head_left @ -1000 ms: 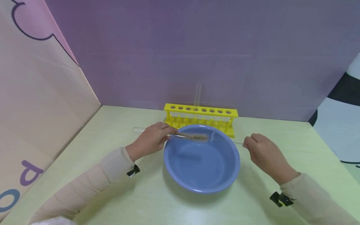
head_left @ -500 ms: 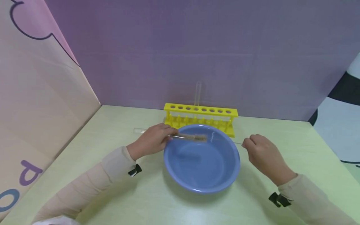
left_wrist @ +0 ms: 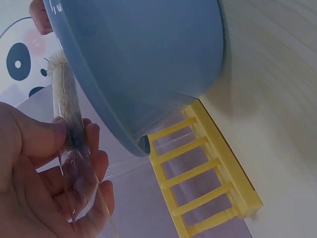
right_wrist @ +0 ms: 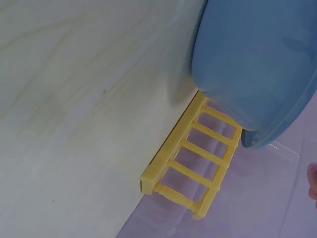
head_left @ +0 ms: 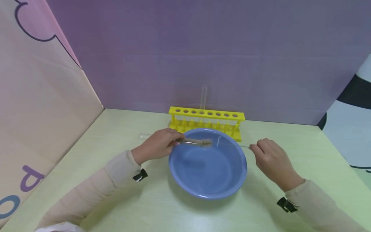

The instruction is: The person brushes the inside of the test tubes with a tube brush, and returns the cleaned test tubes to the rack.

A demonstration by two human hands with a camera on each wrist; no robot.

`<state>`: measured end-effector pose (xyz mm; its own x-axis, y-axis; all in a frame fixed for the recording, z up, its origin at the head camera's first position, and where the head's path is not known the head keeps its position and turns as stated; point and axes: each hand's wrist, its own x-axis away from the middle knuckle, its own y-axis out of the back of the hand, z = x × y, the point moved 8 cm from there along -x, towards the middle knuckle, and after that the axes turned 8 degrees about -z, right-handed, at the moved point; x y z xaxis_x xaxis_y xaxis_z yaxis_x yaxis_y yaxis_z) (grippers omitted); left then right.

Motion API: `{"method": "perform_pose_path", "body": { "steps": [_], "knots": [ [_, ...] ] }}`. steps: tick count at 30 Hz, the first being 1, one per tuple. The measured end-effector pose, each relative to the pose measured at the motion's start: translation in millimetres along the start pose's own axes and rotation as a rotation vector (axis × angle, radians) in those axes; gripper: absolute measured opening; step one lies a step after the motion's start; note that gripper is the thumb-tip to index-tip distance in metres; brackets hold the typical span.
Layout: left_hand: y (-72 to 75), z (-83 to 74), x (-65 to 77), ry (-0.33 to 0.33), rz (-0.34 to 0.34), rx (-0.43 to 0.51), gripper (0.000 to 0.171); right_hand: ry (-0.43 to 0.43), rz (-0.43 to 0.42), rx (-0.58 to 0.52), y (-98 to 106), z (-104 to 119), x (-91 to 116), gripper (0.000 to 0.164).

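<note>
Beside the blue basin (head_left: 207,180), the left hand (head_left: 157,145) curls its grip round a test tube (head_left: 189,141), likely steadying it; the right hand (head_left: 272,161) pinches the brush (head_left: 207,142) by its wire handle (head_left: 244,147).

Basin (right_wrist: 252,59) fills upper right, blue, seen side-on, rim slanting along right edge, darker patch on wall. Yellow rack (right_wrist: 185,146) runs diagonally below, upper end hidden behind basin; whether they touch, unclear. Clear tube (right_wrist: 285,149) shows faintly just past basin rim. Table (right_wrist: 74,109) at left, pale, streaked. Purple wall (right_wrist: 257,198) lower right. Right hand (right_wrist: 313,181): only sliver at right edge.
</note>
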<state>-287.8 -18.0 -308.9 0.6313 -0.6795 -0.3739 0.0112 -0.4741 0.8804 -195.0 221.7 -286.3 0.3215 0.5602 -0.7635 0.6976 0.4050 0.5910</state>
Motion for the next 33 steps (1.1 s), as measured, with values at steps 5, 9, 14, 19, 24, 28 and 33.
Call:
{"method": "perform_pose_path", "body": {
  "steps": [5, 9, 14, 19, 24, 28, 33],
  "knots": [
    [-1.2, -0.6, -0.2, 0.000, 0.002, 0.005, 0.024, 0.025, -0.036, 0.009, 2, 2, 1, 0.019],
    [-2.2, -0.4, -0.8, 0.005, 0.009, 0.013, 0.023, 0.049, -0.072, 0.034, 4, 4, 1, 0.042],
    [-3.4, 0.4, -1.8, 0.016, 0.019, 0.024, 0.024, 0.093, -0.144, 0.021, 6, 9, 0, 0.043],
    [-3.3, 0.4, -1.9, 0.026, 0.026, 0.052, 0.024, 0.133, -0.205, 0.023, 6, 15, 1, 0.036],
    [-5.4, 0.8, -2.6, 0.028, 0.036, 0.086, 0.023, 0.153, -0.237, 0.025, 7, 17, 0, 0.034],
    [-5.8, 0.3, -3.7, 0.035, 0.047, 0.110, 0.022, 0.161, -0.251, 0.028, 8, 18, -1, 0.033],
    [-8.6, 0.4, -4.0, 0.072, 0.089, 0.163, 0.020, 0.155, -0.263, 0.026, 8, 19, -1, 0.034]
  ]
}}
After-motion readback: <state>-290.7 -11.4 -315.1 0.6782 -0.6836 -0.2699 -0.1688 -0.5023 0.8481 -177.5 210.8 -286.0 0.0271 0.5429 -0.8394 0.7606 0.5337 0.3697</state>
